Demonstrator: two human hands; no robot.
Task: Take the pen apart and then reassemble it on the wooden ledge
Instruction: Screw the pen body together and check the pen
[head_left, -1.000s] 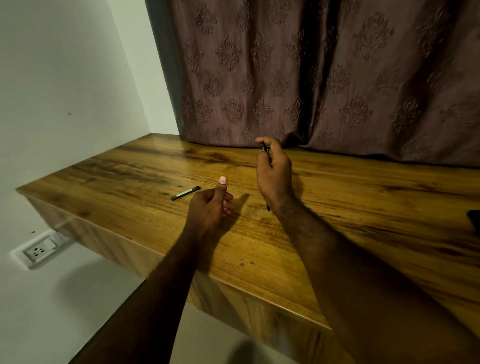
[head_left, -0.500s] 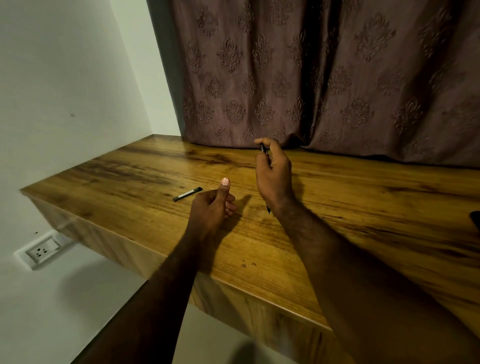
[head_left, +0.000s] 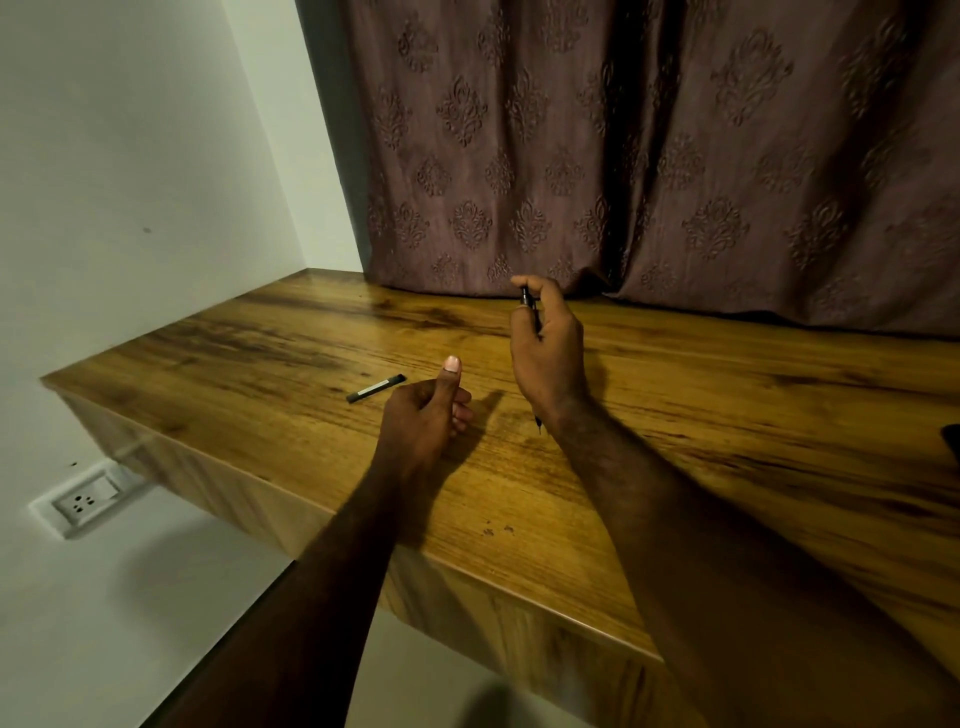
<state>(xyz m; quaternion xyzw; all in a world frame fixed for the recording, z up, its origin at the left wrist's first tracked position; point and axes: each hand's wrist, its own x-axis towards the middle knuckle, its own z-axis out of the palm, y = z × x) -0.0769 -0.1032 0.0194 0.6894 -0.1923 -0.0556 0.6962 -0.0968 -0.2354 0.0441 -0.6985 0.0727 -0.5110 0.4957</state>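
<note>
pen body (head_left: 527, 301): dark and slim, held roughly upright in the right hand (head_left: 548, 358). Only its top end above the fingers and its fine tip below the wrist show; the hand hides the middle.
right hand: raised over the far middle of the wooden ledge (head_left: 260, 364), back toward the camera, fingers and thumb curled round the pen body. The finger pads are hidden.
left hand (head_left: 423, 415): nearer and left of the right hand, apart from it. Fingers are curled into the palm and the thumb stands upright. The palm is turned away, and nothing is seen in its grip.
loose pen piece (head_left: 375, 388): short dark stick with a pale band, flat on the ledge just left of the left thumb, untouched. Which part of the pen it is cannot be told.
dark object (head_left: 954, 441): on the ledge at the right, cut off by the frame; unidentifiable.
wooden ledge: brown grain, running right from the left wall. Both forearms cross its near edge and cover part of it.
specks (head_left: 496, 530): small dark marks near the front edge.
curtain (head_left: 649, 156): patterned, brownish mauve, hanging along the far side, hem meeting the ledge.
wall (head_left: 130, 156): pale, at left.
socket (head_left: 83, 501): white, on the wall below ledge level.
</note>
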